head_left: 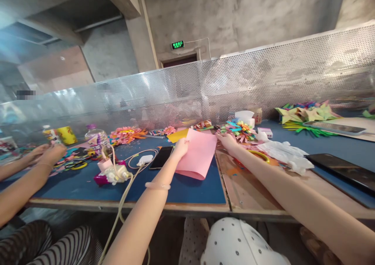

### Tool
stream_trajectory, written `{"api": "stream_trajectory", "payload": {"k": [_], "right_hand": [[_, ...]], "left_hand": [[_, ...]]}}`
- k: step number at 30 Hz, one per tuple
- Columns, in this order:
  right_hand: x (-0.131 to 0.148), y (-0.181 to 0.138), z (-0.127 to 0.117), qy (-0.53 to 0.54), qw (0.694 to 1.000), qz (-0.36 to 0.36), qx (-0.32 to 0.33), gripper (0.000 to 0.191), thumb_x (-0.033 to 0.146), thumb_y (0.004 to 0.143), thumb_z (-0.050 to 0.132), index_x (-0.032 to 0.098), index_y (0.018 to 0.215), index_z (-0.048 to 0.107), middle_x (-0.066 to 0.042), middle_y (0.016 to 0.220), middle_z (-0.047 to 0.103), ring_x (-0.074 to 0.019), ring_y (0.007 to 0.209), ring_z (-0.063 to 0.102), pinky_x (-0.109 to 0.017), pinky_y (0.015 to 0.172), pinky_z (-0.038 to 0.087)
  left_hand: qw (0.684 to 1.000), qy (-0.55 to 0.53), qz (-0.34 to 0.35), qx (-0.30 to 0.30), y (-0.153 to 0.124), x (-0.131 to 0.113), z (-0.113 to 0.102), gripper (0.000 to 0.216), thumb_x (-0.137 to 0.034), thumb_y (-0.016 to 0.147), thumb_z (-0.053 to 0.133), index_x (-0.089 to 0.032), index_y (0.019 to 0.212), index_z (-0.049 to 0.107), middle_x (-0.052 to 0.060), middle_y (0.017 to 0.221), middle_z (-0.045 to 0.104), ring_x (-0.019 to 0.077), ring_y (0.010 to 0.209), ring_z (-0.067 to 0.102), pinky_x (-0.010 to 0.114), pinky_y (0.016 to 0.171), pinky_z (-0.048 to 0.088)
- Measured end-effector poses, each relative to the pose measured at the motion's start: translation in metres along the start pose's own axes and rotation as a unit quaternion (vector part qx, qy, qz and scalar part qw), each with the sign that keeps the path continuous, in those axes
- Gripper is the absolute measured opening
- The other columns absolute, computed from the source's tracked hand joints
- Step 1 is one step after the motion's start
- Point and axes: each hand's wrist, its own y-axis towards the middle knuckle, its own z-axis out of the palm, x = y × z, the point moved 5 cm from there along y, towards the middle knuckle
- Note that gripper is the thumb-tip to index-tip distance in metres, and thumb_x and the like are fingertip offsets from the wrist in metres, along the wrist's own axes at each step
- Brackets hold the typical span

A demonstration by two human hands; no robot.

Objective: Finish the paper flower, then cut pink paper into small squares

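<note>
My left hand (181,146) pinches the upper left corner of a pink paper sheet (197,155) and holds it tilted above the blue mat (88,185). My right hand (226,140) reaches past the sheet's right edge toward a colourful folded-paper flower (238,129); its fingers look loosely spread and hold nothing that I can make out. A yellow sheet (177,135) lies just behind the pink one. A black phone (161,157) rests left of my left hand, with a white charger (145,159) and its cable beside it.
Another person's hands (47,152) work at the left near scissors (74,164) and paper scraps. A plastic bottle (96,134), pink paper flowers (125,134), crumpled white paper (285,153), a dark tablet (344,171) and green paper stars (304,114) lie about. A perforated metal screen (263,77) backs the table.
</note>
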Motion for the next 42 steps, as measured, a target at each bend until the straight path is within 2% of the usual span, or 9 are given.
{"api": "stream_trajectory", "payload": {"k": [3, 6, 10, 16, 19, 24, 29, 35, 42], "right_hand": [[-0.007, -0.003, 0.011, 0.021, 0.998, 0.031, 0.043, 0.018, 0.027, 0.084, 0.054, 0.013, 0.074, 0.058, -0.006, 0.061, 0.066, -0.0143, 0.047, 0.06, -0.028, 0.05, 0.053], [-0.009, -0.009, 0.02, 0.024, 0.996, 0.04, 0.076, 0.012, 0.021, 0.08, 0.06, 0.011, 0.074, 0.059, -0.008, 0.065, 0.067, -0.0142, 0.051, 0.062, -0.027, 0.053, 0.054], [-0.007, -0.013, 0.023, 0.033, 0.996, 0.04, 0.07, 0.011, 0.016, 0.082, 0.058, 0.01, 0.073, 0.059, -0.008, 0.066, 0.068, -0.0133, 0.051, 0.063, -0.025, 0.053, 0.054], [-0.012, -0.013, 0.027, 0.022, 0.986, 0.06, 0.152, 0.014, 0.021, 0.078, 0.064, 0.008, 0.073, 0.061, -0.01, 0.066, 0.068, -0.0141, 0.054, 0.064, -0.025, 0.055, 0.055], [-0.012, -0.012, 0.027, 0.01, 0.987, 0.051, 0.155, 0.015, 0.023, 0.078, 0.064, 0.008, 0.074, 0.062, -0.01, 0.067, 0.068, -0.0142, 0.056, 0.064, -0.025, 0.055, 0.055], [-0.015, -0.018, 0.035, 0.006, 0.973, 0.071, 0.218, 0.017, 0.024, 0.077, 0.066, 0.007, 0.081, 0.064, -0.012, 0.074, 0.07, -0.0161, 0.065, 0.066, -0.027, 0.062, 0.056], [-0.015, -0.024, 0.037, -0.009, 0.976, 0.08, 0.202, 0.017, 0.023, 0.075, 0.067, 0.007, 0.076, 0.064, -0.012, 0.072, 0.07, -0.0166, 0.061, 0.066, -0.027, 0.058, 0.056], [-0.016, -0.024, 0.04, -0.009, 0.964, 0.09, 0.252, 0.022, 0.027, 0.074, 0.068, 0.007, 0.082, 0.066, -0.014, 0.079, 0.071, -0.0178, 0.067, 0.067, -0.028, 0.062, 0.057], [-0.015, -0.021, 0.039, -0.015, 0.966, 0.076, 0.246, 0.02, 0.026, 0.075, 0.067, 0.006, 0.081, 0.066, -0.012, 0.076, 0.07, -0.0174, 0.064, 0.067, -0.028, 0.06, 0.057]], "left_hand": [[1.0, 0.002, -0.003, -0.024, 0.0, 0.0, -0.005, 0.019, -0.017, 0.081, 0.046, -0.01, 0.081, 0.064, 0.013, 0.089, 0.065, 0.023, 0.088, 0.058, 0.031, 0.079, 0.041], [0.999, -0.004, -0.013, -0.048, 0.0, 0.001, -0.01, 0.018, -0.018, 0.081, 0.047, -0.011, 0.085, 0.063, 0.013, 0.092, 0.065, 0.0235, 0.093, 0.057, 0.031, 0.083, 0.04], [0.998, -0.01, -0.022, -0.066, 0.001, 0.002, -0.012, 0.017, -0.019, 0.081, 0.047, -0.013, 0.082, 0.063, 0.012, 0.09, 0.065, 0.0245, 0.095, 0.057, 0.033, 0.084, 0.04], [0.994, -0.038, -0.016, -0.104, 0.003, 0.003, -0.016, 0.019, -0.018, 0.08, 0.047, -0.014, 0.09, 0.062, 0.011, 0.095, 0.066, 0.023, 0.1, 0.056, 0.031, 0.085, 0.04], [0.994, -0.025, -0.014, -0.107, 0.002, 0.003, -0.018, 0.021, -0.019, 0.081, 0.046, -0.012, 0.09, 0.063, 0.012, 0.095, 0.065, 0.0232, 0.096, 0.057, 0.032, 0.084, 0.04], [0.993, -0.019, -0.006, -0.115, 0.002, 0.003, -0.022, 0.022, -0.02, 0.083, 0.044, -0.012, 0.086, 0.064, 0.011, 0.087, 0.065, 0.0213, 0.087, 0.059, 0.031, 0.081, 0.041], [0.991, -0.02, -0.016, -0.13, 0.004, 0.008, -0.024, 0.02, -0.022, 0.082, 0.045, -0.013, 0.078, 0.062, 0.009, 0.079, 0.063, 0.0202, 0.081, 0.059, 0.029, 0.074, 0.043], [0.989, -0.037, -0.017, -0.141, 0.005, 0.009, -0.025, 0.018, -0.022, 0.081, 0.044, -0.014, 0.081, 0.06, 0.008, 0.079, 0.063, 0.0183, 0.076, 0.059, 0.027, 0.069, 0.043], [0.988, -0.008, -0.006, -0.156, 0.001, 0.003, -0.03, 0.018, -0.023, 0.081, 0.044, -0.014, 0.075, 0.058, 0.007, 0.075, 0.062, 0.0188, 0.075, 0.058, 0.027, 0.069, 0.04]]}}
